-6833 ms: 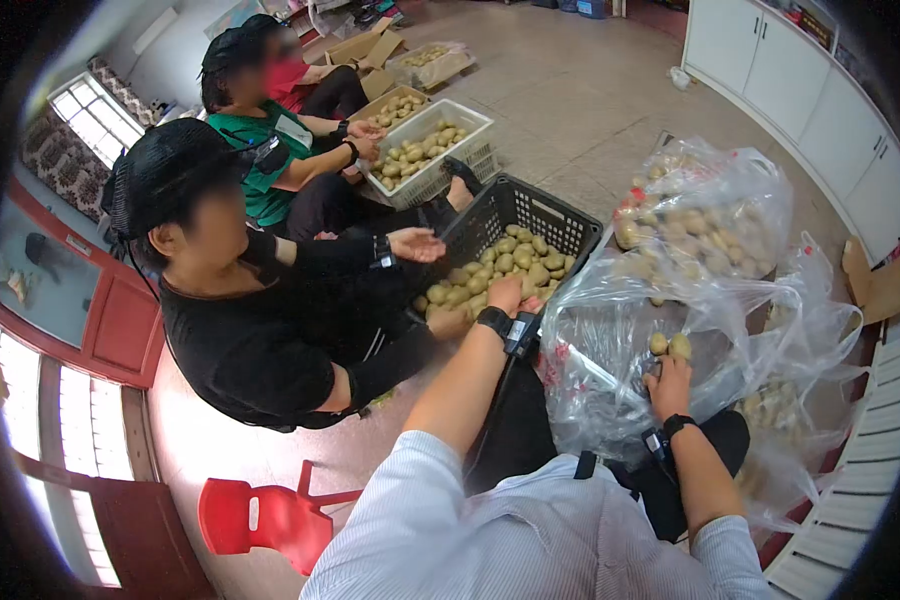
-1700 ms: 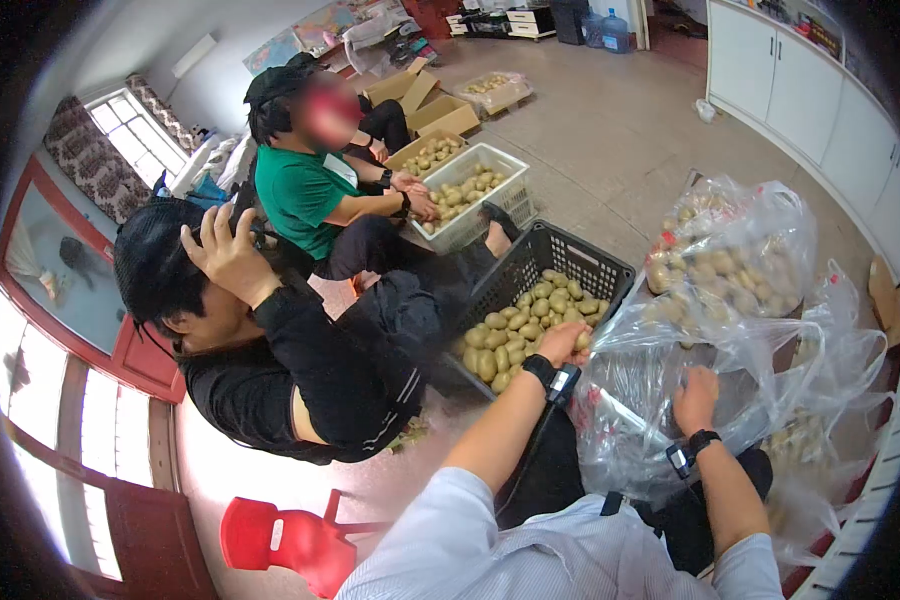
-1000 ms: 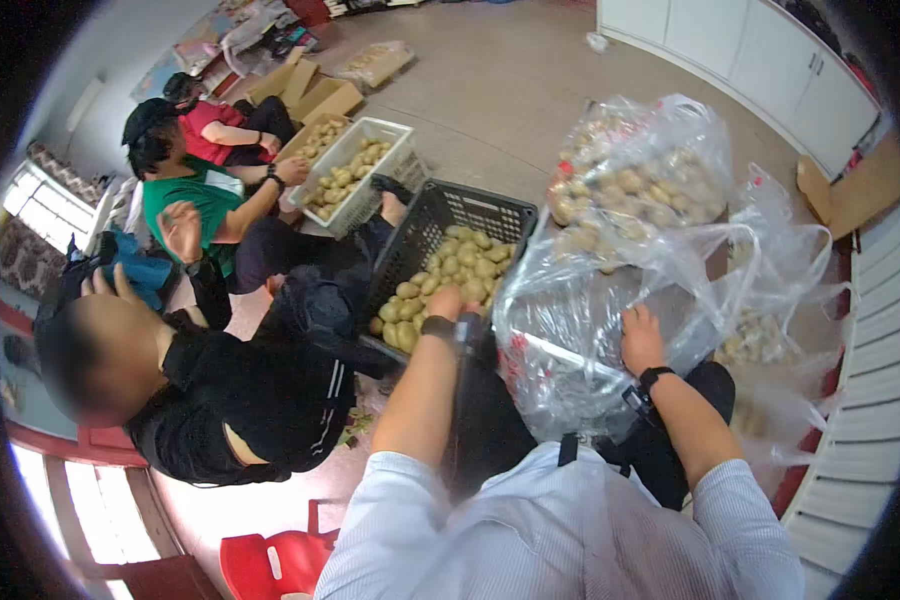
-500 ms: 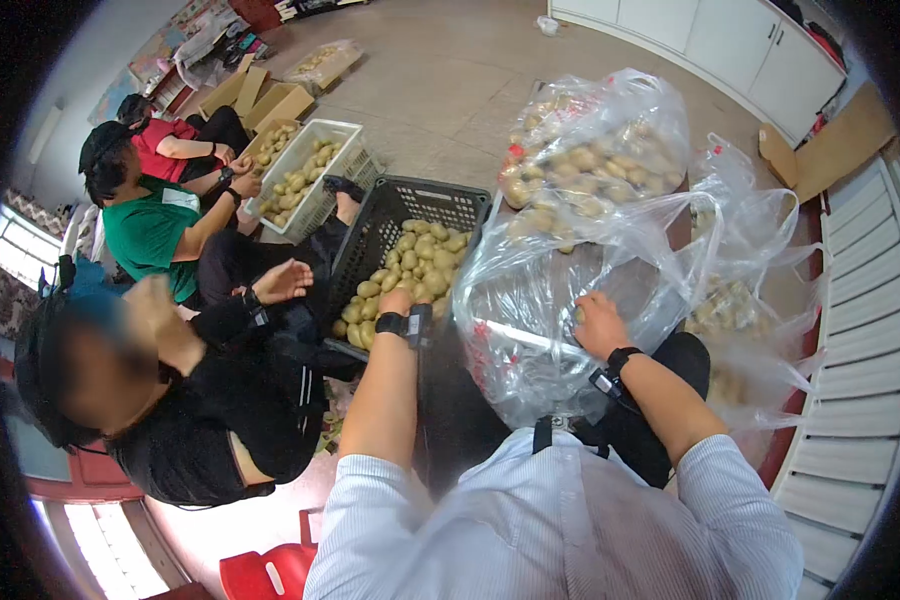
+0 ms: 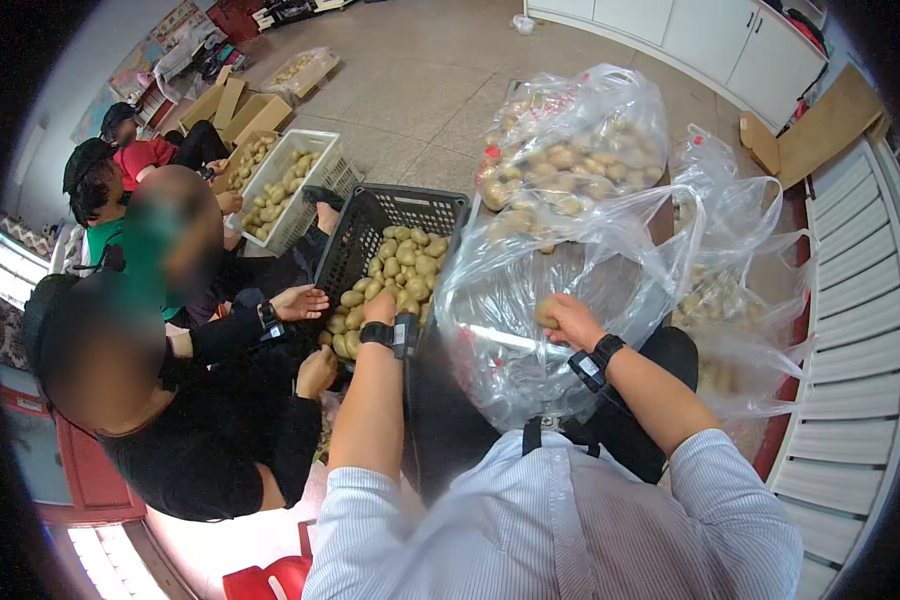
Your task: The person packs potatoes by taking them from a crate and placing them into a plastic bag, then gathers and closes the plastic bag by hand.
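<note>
My left hand (image 5: pixel 378 310) reaches into the black crate (image 5: pixel 342 240) at its near end, over a heap of round, yellow-brown potatoes (image 5: pixel 404 258). Its fingers point down among them and are mostly hidden. My right hand (image 5: pixel 572 322) is closed round a single potato (image 5: pixel 547 311) above the open clear plastic bag (image 5: pixel 490 290). That bag lies spread before me, just right of the crate. Beside the crate's left side, a co-worker's open hand (image 5: pixel 300 303) is close to my left hand, with the other hand (image 5: pixel 316 372) lower down.
Filled clear bags (image 5: pixel 610 140) stand beyond the open bag, and more bags (image 5: pixel 720 290) lie at the right by a white slatted radiator (image 5: pixel 850 330). Co-workers sit at the left near a white crate (image 5: pixel 342 170). A red chair (image 5: pixel 270 580) is at the bottom.
The view has shifted, moving the crate leftward in it. My right hand, earlier lying on the bag, now shows a potato in its fingers. The nearest co-worker's raised hands have come down beside the crate.
</note>
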The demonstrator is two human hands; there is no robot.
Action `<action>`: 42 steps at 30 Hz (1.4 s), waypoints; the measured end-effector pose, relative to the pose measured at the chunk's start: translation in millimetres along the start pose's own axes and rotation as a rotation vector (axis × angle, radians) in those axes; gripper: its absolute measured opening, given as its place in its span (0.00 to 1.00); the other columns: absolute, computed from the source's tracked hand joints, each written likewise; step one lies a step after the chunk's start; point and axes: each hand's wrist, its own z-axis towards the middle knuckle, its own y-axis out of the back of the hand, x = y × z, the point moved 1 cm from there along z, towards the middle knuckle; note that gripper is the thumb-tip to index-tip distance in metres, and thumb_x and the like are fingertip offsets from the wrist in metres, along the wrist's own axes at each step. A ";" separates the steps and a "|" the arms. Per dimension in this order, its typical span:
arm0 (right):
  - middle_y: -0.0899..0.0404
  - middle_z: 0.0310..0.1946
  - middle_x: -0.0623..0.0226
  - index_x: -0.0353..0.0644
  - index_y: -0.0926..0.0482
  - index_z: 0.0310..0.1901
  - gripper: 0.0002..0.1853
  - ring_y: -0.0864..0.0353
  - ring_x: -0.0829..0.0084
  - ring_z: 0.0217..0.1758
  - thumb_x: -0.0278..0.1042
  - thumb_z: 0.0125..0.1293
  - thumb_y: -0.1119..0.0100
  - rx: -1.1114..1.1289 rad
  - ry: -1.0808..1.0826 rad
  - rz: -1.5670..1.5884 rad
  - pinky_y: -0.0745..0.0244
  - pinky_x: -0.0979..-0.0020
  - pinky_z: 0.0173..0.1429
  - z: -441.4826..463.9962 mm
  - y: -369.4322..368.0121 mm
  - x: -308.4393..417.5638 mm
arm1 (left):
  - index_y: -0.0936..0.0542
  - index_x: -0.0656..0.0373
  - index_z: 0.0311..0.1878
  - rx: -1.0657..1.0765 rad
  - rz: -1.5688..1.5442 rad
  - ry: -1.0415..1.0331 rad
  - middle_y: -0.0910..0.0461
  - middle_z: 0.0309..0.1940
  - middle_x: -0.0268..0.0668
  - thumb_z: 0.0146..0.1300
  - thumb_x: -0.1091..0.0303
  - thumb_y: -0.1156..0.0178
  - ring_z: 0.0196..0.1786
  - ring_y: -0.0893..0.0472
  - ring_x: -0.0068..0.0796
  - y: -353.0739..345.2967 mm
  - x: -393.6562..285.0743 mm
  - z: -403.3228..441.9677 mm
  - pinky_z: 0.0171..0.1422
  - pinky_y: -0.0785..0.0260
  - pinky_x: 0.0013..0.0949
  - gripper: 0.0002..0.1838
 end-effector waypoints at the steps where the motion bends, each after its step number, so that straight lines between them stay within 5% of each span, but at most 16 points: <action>1: 0.23 0.35 0.65 0.39 0.27 0.53 0.19 0.24 0.77 0.27 0.39 0.64 0.43 0.072 0.011 0.022 0.28 0.74 0.28 2.5 -4.9 2.2 | 0.24 0.59 0.53 0.048 -0.068 0.035 0.21 0.47 0.44 0.67 0.62 0.46 0.43 0.18 0.42 -5.6 -3.7 -6.6 0.42 0.24 0.42 0.15; 9: 0.21 0.34 0.69 0.37 0.21 0.43 0.14 0.23 0.77 0.30 0.39 0.62 0.40 0.110 0.116 -0.112 0.24 0.74 0.32 -8.8 -77.2 52.3 | 0.32 0.60 0.59 0.476 -0.013 0.158 0.27 0.53 0.44 0.68 0.57 0.46 0.42 0.18 0.44 -54.7 -29.0 -54.2 0.39 0.20 0.42 0.22; 10: 0.21 0.35 0.69 0.37 0.21 0.46 0.16 0.22 0.77 0.31 0.40 0.63 0.41 0.150 0.101 -0.107 0.24 0.74 0.32 -13.5 -85.7 61.2 | 0.33 0.60 0.60 0.490 -0.004 0.129 0.27 0.54 0.48 0.68 0.55 0.46 0.44 0.18 0.49 -57.6 -29.9 -61.3 0.42 0.19 0.45 0.24; 17: 0.21 0.42 0.66 0.37 0.28 0.56 0.22 0.22 0.79 0.30 0.48 0.72 0.51 0.275 0.154 -0.227 0.28 0.78 0.26 -13.9 -122.3 70.7 | 0.34 0.57 0.62 0.714 0.054 0.207 0.28 0.56 0.45 0.68 0.46 0.45 0.49 0.20 0.44 -61.0 -22.9 -57.2 0.44 0.21 0.42 0.29; 21: 0.20 0.37 0.66 0.36 0.26 0.53 0.22 0.22 0.78 0.30 0.49 0.73 0.54 0.191 0.233 -0.372 0.27 0.75 0.30 -8.2 -122.8 64.0 | 0.30 0.54 0.58 0.764 0.073 0.245 0.23 0.49 0.40 0.67 0.47 0.43 0.39 0.16 0.38 -66.8 -33.8 -79.3 0.33 0.21 0.33 0.25; 23: 0.20 0.36 0.66 0.36 0.25 0.51 0.22 0.22 0.78 0.31 0.49 0.73 0.54 0.198 0.298 -0.351 0.27 0.75 0.32 -7.1 -120.9 60.2 | 0.28 0.53 0.55 0.979 0.539 -0.582 0.20 0.41 0.36 0.67 0.48 0.43 0.33 0.16 0.32 -62.6 -19.6 -46.6 0.27 0.23 0.27 0.22; 25: 0.20 0.34 0.66 0.36 0.25 0.50 0.22 0.21 0.78 0.31 0.49 0.73 0.53 0.202 0.360 -0.326 0.27 0.75 0.33 -5.2 -115.8 51.1 | 0.27 0.52 0.52 0.845 0.128 0.185 0.19 0.37 0.34 0.67 0.48 0.42 0.30 0.17 0.29 -64.7 -47.1 -86.5 0.25 0.25 0.25 0.20; 31: 0.20 0.37 0.52 0.35 0.24 0.48 0.22 0.19 0.57 0.36 0.49 0.69 0.46 0.049 0.455 -0.776 0.24 0.63 0.42 -28.3 -87.5 24.0 | 0.26 0.52 0.50 0.569 -0.021 0.140 0.21 0.36 0.35 0.68 0.52 0.43 0.28 0.18 0.31 -52.3 -23.7 -52.1 0.24 0.26 0.27 0.16; 33: 0.19 0.39 0.48 0.34 0.25 0.50 0.26 0.19 0.47 0.45 0.54 0.67 0.47 -0.065 0.504 -1.056 0.25 0.56 0.51 -33.8 -71.5 3.1 | 0.26 0.63 0.48 0.462 -0.096 0.082 0.21 0.36 0.42 0.69 0.53 0.47 0.30 0.18 0.34 -38.2 -17.4 -36.0 0.28 0.23 0.32 0.20; 36: 0.19 0.39 0.48 0.32 0.26 0.49 0.34 0.18 0.46 0.44 0.61 0.59 0.41 -0.188 0.347 -1.160 0.24 0.53 0.48 -54.1 -53.0 -8.2 | 0.24 0.68 0.46 0.233 0.160 -0.252 0.19 0.34 0.47 0.68 0.55 0.49 0.30 0.18 0.37 -19.3 4.1 -8.2 0.27 0.24 0.36 0.21; 42: 0.18 0.37 0.45 0.31 0.21 0.40 0.36 0.16 0.49 0.41 0.65 0.54 0.40 -0.209 0.124 -1.368 0.22 0.53 0.44 -75.4 -36.6 -8.8 | 0.25 0.68 0.48 0.002 -0.046 0.139 0.23 0.44 0.47 0.61 0.64 0.37 0.38 0.20 0.39 -12.4 -8.3 -17.3 0.33 0.21 0.39 0.18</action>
